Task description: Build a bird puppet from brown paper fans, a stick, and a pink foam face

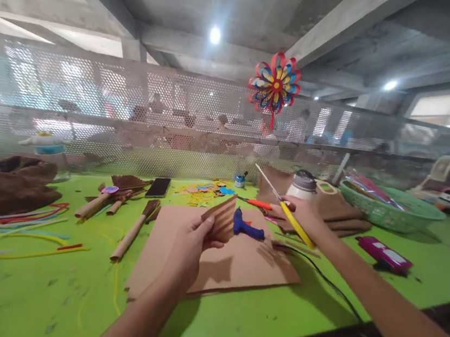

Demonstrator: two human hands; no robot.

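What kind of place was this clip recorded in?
Probably a craft workshop with shared benches. The green table is strewn with paper rolls, a glue gun and cardboard; a paper flower hangs overhead, and other people sit behind a mesh screen.

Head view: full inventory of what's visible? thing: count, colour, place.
pleated paper: 1, brown, in left hand
scissors: 1, yellow handles, in right hand
glue gun: 1, blue, on cardboard sheet
cardboard sheet: 1, brown, table centre
paper rolls: several, brown, left of sheet
phone: 1, black, behind rolls
basket: 1, green, far right
pinwheel: 1, red-blue-yellow, hanging above
table: 1, green
left hand: 1, gripping paper
right hand: 1, gripping scissors
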